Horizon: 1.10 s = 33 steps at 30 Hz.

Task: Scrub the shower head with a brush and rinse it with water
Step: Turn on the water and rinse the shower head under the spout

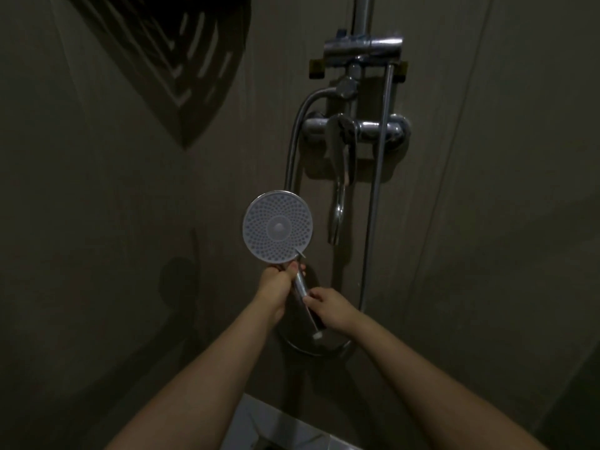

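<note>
We see the shower head (pixel 278 227) held up in front of the shower wall, its round perforated face turned toward us and its chrome handle running down and to the right into the hands. The left hand (pixel 276 285) grips the handle just under the face, fingers curled round it. The right hand (pixel 331 309) pinches a thin rod-like thing lower down, beside the handle; it ends in a small pale tip (pixel 317 335) near the wrist. We take it for the brush, though the dim light leaves that uncertain.

The face looks dry and pale, with no foam, no wetness we can make out, and no water running from it. The brush tip is well apart from the face. We judge the scrubbing either not begun or paused, and the rinse still to come.

Behind the head, the hose (pixel 293 147) loops up to the mixer valve (pixel 357 129), whose lever (pixel 339 147) hangs downward above the spout (pixel 337 209). The riser rail (pixel 378 177) stands to the right. A slatted corner shelf (pixel 181 60) sits in the upper left.
</note>
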{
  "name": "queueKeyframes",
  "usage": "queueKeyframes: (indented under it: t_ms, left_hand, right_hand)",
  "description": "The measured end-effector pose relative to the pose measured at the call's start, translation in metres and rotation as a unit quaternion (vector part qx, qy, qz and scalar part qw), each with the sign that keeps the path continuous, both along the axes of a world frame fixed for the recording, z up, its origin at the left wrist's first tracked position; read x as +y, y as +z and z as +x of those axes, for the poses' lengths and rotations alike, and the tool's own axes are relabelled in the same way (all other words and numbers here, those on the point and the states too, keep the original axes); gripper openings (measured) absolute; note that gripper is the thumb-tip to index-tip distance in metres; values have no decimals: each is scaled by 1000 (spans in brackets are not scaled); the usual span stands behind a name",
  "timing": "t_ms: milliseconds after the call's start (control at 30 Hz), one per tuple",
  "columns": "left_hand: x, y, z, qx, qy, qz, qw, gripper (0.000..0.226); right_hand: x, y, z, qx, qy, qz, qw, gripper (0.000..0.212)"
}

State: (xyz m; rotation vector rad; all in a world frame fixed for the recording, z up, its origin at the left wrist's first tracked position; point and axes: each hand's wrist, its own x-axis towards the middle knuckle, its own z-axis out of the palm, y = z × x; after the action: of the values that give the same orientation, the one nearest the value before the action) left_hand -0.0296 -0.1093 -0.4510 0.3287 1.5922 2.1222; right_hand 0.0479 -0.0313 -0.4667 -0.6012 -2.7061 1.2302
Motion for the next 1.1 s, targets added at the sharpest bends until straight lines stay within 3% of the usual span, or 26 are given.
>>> queueKeyframes:
  t_ms: [67, 167, 300, 333, 400, 433, 467, 533, 600, 700, 800, 1100]
  left_hand:
    - [5, -16, -3, -3, -7, -3, 1000, 22]
    - [5, -32, -8, -4, -31, -23, 999, 19]
    - [-1, -36, -19, 54, -80, -90, 991, 15]
    - [-3, -35, -22, 66, -93, -107, 988, 14]
    - [-7, -30, -26, 93, -119, -143, 978, 12]
    - [-9, -26, -27, 112, -132, -165, 971, 11]
    - [-11, -21, -28, 138, -143, -188, 962, 11]
    - [-12, -11, -30, 185, -157, -227, 943, 10]
    - [-11, -1, -32, 206, -172, -253, 930, 10]
    - [-7, 9, -36, 220, -184, -278, 917, 12]
    - [-4, 12, -41, 237, -189, -301, 904, 16]
    - [-5, 0, -45, 272, -212, -338, 876, 24]
  right_hand:
    - [8, 0, 3, -5, 0, 69, 998, 22]
    - [18, 27, 10, 94, -65, 157, 981, 27]
    - [19, 80, 13, 202, -93, 310, 924, 23]
    - [19, 94, 13, 230, -93, 376, 893, 18]
    - [23, 121, 13, 315, -86, 526, 785, 13]
    - [28, 132, 11, 336, -86, 589, 730, 23]
    - [33, 142, 8, 308, -87, 634, 704, 38]
    - [40, 159, 3, 192, -71, 679, 705, 66]
    - [46, 168, -1, 133, -65, 709, 689, 78]
    - [45, 170, -5, 126, -75, 734, 663, 71]
    - [41, 165, -12, 150, -78, 709, 684, 62]
    - [38, 167, -13, 148, -68, 688, 707, 60]
